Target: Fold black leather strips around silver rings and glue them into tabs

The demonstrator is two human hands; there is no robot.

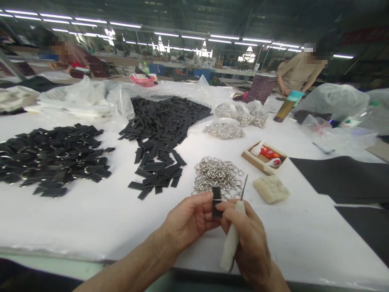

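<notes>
Between the thumb and fingers of my left hand point(190, 219) is a short black strap tab point(216, 211), held upright with a metal ring across it. My right hand point(251, 239) grips an awl point(232, 243) with a pale handle, its thin spike pointing up. The right fingertips also touch the tab at the ring. Just beyond my hands lies a heap of silver D-shaped rings point(215, 174). A pile of flat black tabs point(161, 162) spreads to the left of them. Farther left is a pile of black tabs with rings on them point(54, 158).
To the right sit a small box point(264, 158) with a red tube and a yellowish block point(271, 189). Bagged rings point(240, 113) and a bottle with a turquoise lid point(288, 106) stand behind. Black sheets point(343, 178) lie at right. A person point(300, 73) works across the table.
</notes>
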